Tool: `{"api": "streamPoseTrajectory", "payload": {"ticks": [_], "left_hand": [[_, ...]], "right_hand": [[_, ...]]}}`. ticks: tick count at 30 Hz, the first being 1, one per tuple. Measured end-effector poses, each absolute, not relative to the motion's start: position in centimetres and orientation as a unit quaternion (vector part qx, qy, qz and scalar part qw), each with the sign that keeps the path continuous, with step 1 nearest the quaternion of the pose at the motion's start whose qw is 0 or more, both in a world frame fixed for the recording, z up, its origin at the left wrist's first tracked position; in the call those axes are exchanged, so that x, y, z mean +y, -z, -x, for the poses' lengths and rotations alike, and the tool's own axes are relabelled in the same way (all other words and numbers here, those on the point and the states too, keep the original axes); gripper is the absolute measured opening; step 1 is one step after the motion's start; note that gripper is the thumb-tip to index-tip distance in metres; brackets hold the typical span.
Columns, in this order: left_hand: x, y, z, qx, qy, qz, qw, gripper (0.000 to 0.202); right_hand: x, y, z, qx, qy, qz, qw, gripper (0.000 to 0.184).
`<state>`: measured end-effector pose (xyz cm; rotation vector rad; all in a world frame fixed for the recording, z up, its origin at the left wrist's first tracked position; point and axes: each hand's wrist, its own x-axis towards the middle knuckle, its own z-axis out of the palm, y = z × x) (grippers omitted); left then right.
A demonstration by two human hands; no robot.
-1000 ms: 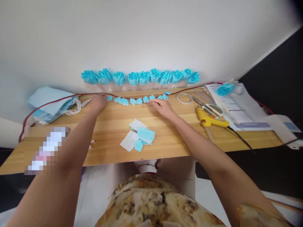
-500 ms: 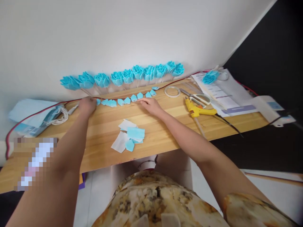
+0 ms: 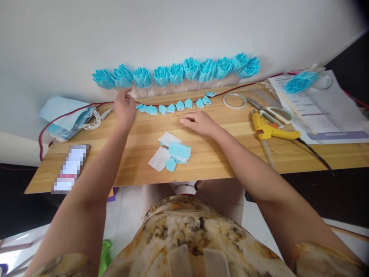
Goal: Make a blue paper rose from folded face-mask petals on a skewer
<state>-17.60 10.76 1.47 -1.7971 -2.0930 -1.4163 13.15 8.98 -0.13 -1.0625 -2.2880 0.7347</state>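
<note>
My left hand (image 3: 125, 107) is raised at the back of the table, just below the blue paper flowers (image 3: 142, 77) at the row's left end. Its fingers are loosely curved, thumb a little apart, with nothing visible in them. My right hand (image 3: 198, 122) hovers or rests over the wood with thumb and forefinger pressed together; I see nothing in the pinch. Between and behind the hands runs a line of small folded blue petals (image 3: 180, 105). Nearer to me lie loose blue and white crepe pieces (image 3: 179, 151), overlapping, with one pointed blue petal (image 3: 170, 164).
A yellow glue gun (image 3: 266, 130), scissors (image 3: 276, 114) and a tape roll (image 3: 235, 100) lie right. Another blue flower (image 3: 301, 81) rests on printed paper (image 3: 340, 119). At left are a plastic packet (image 3: 67, 115), white cord (image 3: 92, 119) and phone (image 3: 72, 167). A red-black cable (image 3: 66, 111) runs behind.
My left hand has lifted from the petal line's left end toward the flower stems. My right hand has drawn back from the petals toward me. The view has shifted.
</note>
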Motion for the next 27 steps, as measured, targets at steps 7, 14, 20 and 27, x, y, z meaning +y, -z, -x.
{"api": "streamPoseTrajectory", "payload": {"ticks": [7, 14, 20, 27], "left_hand": [[6.2, -2.5, 11.3, -0.552, 0.504, 0.659, -0.091, 0.024], [5.8, -0.5, 9.6, -0.514, 0.473, 0.597, -0.394, 0.030], [4.4, 0.6, 9.5, -0.436, 0.480, 0.513, -0.563, 0.066], [4.3, 1.3, 9.1, -0.412, 0.459, 0.546, -0.567, 0.073]], "right_hand": [[5.5, -1.4, -9.4, -0.889, -0.225, 0.380, 0.125, 0.034], [6.9, 0.3, -9.6, -0.774, -0.414, 0.376, 0.297, 0.015], [8.4, 0.9, -10.6, -0.649, -0.510, 0.375, 0.422, 0.023], [8.3, 1.5, -10.2, -0.615, -0.508, 0.400, 0.452, 0.025]]}}
